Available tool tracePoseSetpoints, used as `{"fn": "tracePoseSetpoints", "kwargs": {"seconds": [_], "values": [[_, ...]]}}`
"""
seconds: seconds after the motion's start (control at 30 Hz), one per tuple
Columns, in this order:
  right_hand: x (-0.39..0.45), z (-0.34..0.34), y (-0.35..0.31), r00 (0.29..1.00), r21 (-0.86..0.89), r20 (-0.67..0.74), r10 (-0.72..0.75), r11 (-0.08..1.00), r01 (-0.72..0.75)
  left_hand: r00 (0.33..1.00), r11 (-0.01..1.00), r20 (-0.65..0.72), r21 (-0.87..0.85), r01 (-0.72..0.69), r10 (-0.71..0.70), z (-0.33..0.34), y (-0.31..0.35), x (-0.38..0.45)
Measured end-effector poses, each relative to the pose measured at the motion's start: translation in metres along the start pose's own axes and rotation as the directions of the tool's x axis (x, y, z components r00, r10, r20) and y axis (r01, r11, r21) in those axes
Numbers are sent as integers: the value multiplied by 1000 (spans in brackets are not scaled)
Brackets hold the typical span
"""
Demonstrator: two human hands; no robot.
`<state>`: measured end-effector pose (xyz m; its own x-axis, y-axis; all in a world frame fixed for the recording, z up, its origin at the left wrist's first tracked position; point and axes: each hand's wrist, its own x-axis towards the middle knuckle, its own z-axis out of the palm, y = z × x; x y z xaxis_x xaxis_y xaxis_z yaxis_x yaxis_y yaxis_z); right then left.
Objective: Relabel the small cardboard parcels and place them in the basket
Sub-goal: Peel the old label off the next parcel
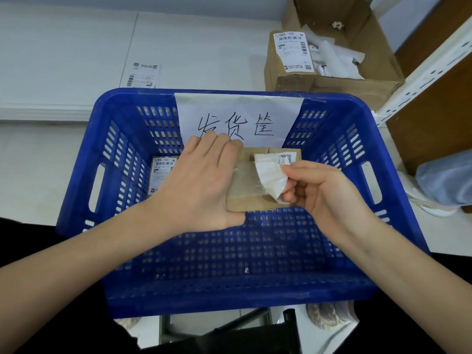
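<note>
Over the blue plastic basket point(332, 154) I hold a small cardboard parcel point(251, 198). My left hand point(201, 180) grips its left side, fingers over the far edge and thumb under the near edge. My right hand point(321, 190) pinches a white shipping label point(270, 172) that is peeled and curled up from the parcel's top, still stuck at the far right corner. A shiny tape patch shows where it lay. Another labelled parcel point(161, 175) lies inside the basket at the left, partly hidden by my left hand.
A paper sign point(255, 111) with handwriting hangs on the basket's far wall. A loose label point(143, 75) lies on the white table behind. A labelled carton point(291, 60) and an open box of scraps point(357, 47) stand at the back right, by a white shelf frame point(424, 67).
</note>
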<state>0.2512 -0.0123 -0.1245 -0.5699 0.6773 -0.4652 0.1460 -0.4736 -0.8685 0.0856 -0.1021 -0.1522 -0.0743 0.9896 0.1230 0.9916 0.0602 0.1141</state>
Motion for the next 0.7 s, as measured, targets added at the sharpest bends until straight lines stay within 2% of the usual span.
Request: {"fn": "tracePoseSetpoints", "kwargs": {"seconds": [0.27,0.33,0.4,0.47,0.57,0.7], "values": [[-1,2,2,994,69,-90,-63,995,69,1000,999,5,-38,16,-16,-2,0,1],[0,1,-2,986,-23,-101,-132,991,130,999,997,16,-66,36,-35,-1,1,0],[2,-2,-6,966,-206,-97,-241,954,218,999,995,25,-84,51,-49,-1,4,-2],[5,-5,-4,933,-411,-88,-350,866,285,999,997,21,-58,47,-46,-2,6,-3],[8,-5,8,857,-704,-47,-513,626,335,999,999,11,5,38,-38,-2,7,-2],[11,-3,15,795,-841,26,-606,416,345,998,998,43,44,41,-43,3,9,-4]]}}
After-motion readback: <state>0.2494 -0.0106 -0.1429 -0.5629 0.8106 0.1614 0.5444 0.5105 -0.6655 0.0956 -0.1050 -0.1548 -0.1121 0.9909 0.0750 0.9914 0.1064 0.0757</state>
